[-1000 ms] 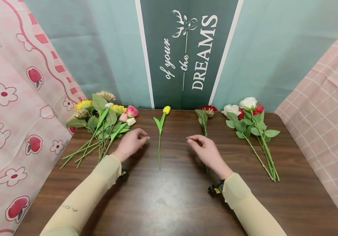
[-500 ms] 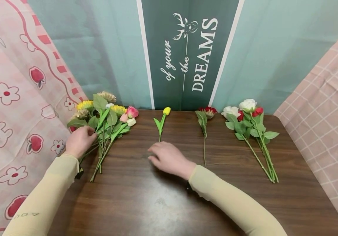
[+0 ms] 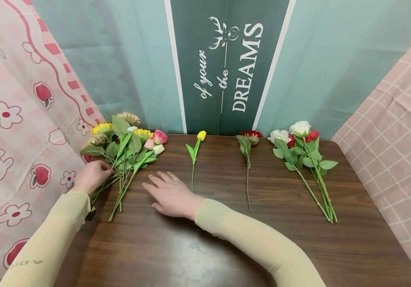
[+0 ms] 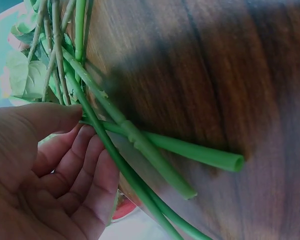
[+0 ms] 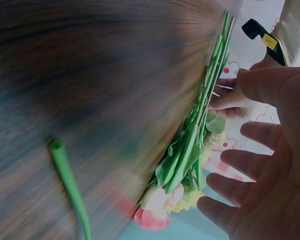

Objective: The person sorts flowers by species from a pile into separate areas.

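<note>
A bunch of mixed flowers (image 3: 135, 144), with yellow, beige, pink and white heads, lies at the back left of the table in the head view. My left hand (image 3: 93, 175) is at the bunch's left side. In the left wrist view its thumb and fingertips pinch a green flower stem (image 4: 190, 151), while other stems cross close by. My right hand (image 3: 172, 195) is over the table right of the bunch, its fingers spread and pointing left, holding nothing. A single yellow tulip (image 3: 201, 136) lies beyond it, the lower stem hidden by that hand.
Right of the tulip lies a red flower (image 3: 252, 136) on a thin stem. White roses (image 3: 300, 128) and red ones (image 3: 312, 136) form another bunch at the back right. Curtains stand around the brown table (image 3: 205, 255) at the back and both sides.
My left hand has moved left to the stems of the mixed bunch, then slightly down along them. My right hand has swept left past the tulip, its fingers spreading.
</note>
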Tool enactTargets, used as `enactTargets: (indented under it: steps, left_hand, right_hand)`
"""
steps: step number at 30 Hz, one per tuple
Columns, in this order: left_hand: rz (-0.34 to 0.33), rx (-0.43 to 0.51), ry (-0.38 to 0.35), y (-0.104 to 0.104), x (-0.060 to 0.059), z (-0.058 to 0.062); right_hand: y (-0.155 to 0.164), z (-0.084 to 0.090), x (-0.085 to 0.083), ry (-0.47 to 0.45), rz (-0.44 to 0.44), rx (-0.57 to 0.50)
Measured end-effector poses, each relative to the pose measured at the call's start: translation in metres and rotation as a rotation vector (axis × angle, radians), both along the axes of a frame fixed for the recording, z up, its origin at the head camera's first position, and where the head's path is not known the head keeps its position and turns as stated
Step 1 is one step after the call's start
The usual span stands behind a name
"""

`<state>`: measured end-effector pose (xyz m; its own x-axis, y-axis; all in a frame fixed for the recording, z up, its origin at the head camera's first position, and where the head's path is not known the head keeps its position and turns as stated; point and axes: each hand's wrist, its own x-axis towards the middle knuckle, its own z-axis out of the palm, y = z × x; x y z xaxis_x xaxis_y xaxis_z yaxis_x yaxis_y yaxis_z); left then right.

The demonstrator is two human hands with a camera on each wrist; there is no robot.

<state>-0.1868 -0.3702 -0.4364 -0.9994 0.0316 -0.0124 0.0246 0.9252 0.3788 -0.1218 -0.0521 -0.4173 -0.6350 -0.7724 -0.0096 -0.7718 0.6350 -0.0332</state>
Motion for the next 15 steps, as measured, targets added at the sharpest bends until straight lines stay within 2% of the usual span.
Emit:
enactTargets:
  steps: [10, 15]
  left_hand:
    - [0.007, 0.017, -0.011, -0.002, 0.002, 0.005]
    - [0.029, -0.010, 0.054, -0.009, 0.005, 0.011]
  right_hand:
    - [-0.003, -0.003, 0.001, -0.039, -0.008, -0.003]
    - [0.006, -0.008, 0.001, -0.027, -0.014, -0.021]
